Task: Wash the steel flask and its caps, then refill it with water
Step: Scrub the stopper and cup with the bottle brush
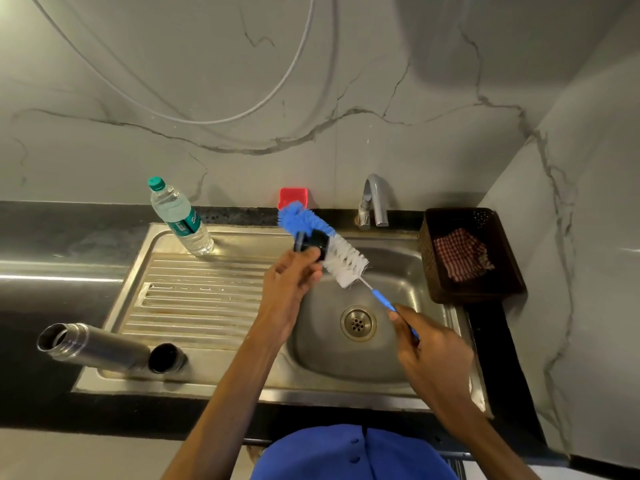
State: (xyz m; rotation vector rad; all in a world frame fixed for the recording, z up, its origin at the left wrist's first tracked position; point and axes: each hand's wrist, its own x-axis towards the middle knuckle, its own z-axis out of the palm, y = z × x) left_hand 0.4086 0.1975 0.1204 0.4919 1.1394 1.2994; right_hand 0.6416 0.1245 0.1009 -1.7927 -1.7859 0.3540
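My left hand (289, 282) grips a small black inner cap (311, 241) above the sink basin (346, 358). My right hand (429, 348) holds the blue handle of a bottle brush (332, 245), whose blue and white bristles lie against the cap. The open steel flask (93, 346) lies on its side at the front left edge of the drainboard (194, 299). A dark outer cap (167, 357) lies next to the flask's base, its open end facing me.
A plastic water bottle (180, 218) with a green lid stands at the drainboard's back. The tap (375, 199) is behind the basin and no water runs. A red item (293, 196) leans on the wall. A brown basket (467, 254) with a checked cloth sits at right.
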